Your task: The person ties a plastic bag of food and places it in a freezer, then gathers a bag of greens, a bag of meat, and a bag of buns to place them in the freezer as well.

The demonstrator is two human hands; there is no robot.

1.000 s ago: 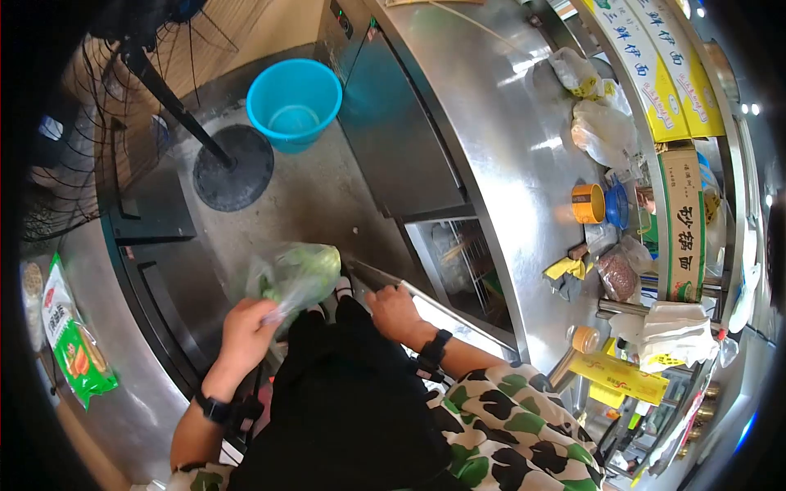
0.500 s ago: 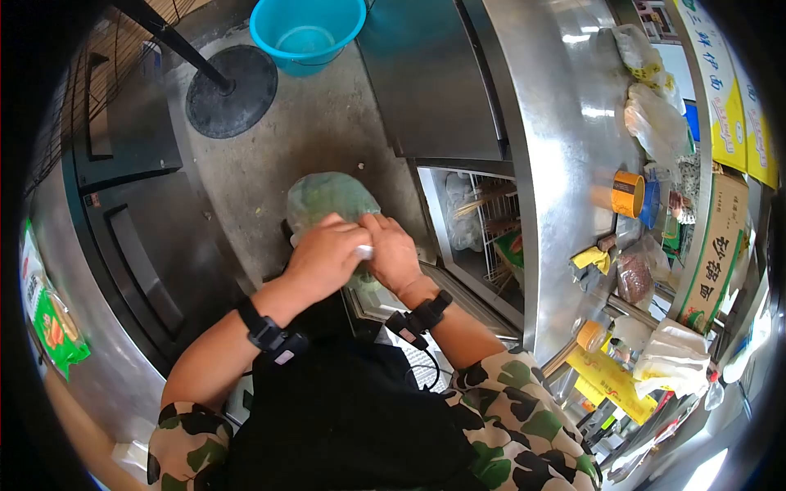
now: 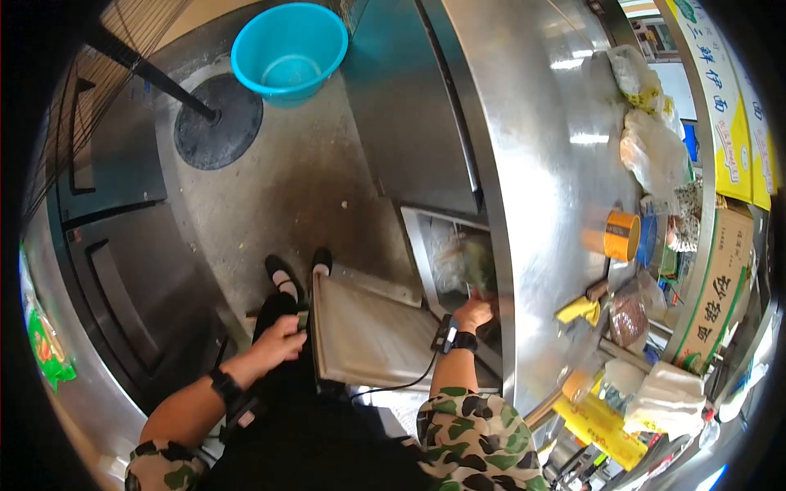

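Right hand (image 3: 473,313) gripping blurred green bundle (image 3: 479,263), long axis pointing away, left hand (image 3: 281,342) curled, hold unclear

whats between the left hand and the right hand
In the head view, the open cabinet door lies between the left hand and the right hand.

Your left arm (image 3: 184,401) bends in front of you, its hand (image 3: 278,342) half curled near your leg (image 3: 274,309). Your right arm (image 3: 454,370) reaches out straighter, with your right hand (image 3: 472,314) curled at the end.
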